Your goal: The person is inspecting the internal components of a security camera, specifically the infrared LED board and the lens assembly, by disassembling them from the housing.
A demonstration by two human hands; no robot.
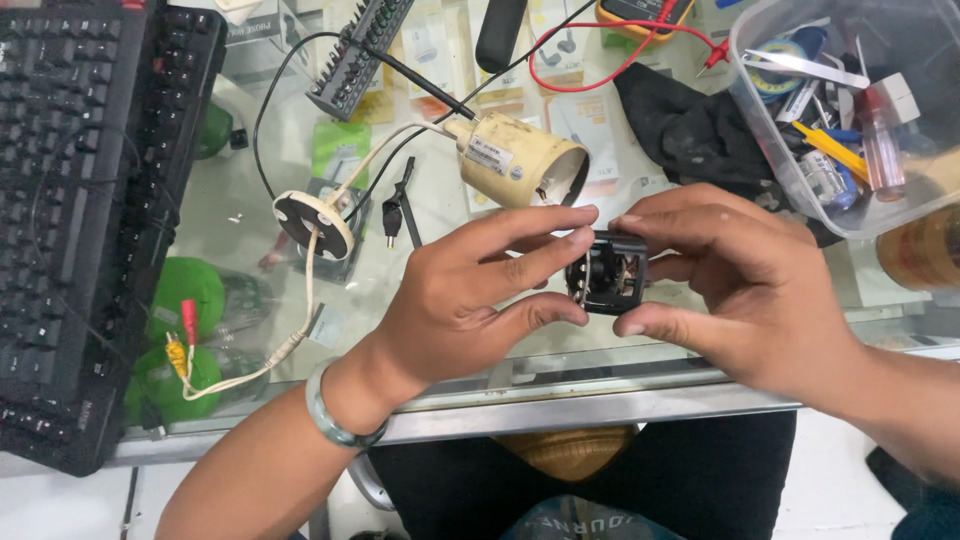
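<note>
We've got a small black camera module (607,272) right in the middle, held up just above the near edge of the glass table (560,405), and it sits squarely between both our hands. Our left hand (470,300) closes on its left side, index and middle fingers over the top edge and thumb pressed underneath; our right hand (745,285) clamps the right side, fingers curled across the top, thumb tucked below. Both grips are tight on the module, its open face with the small metal parts turned up toward us. Just behind it lies the cream camera housing (520,158), open end toward our fingers, its pale cable running left to a round mounting base (314,224). A black cloth (690,130) sits behind our right hand, beside a clear plastic tub of tools (850,100). Far left, a black keyboard (85,200).
</note>
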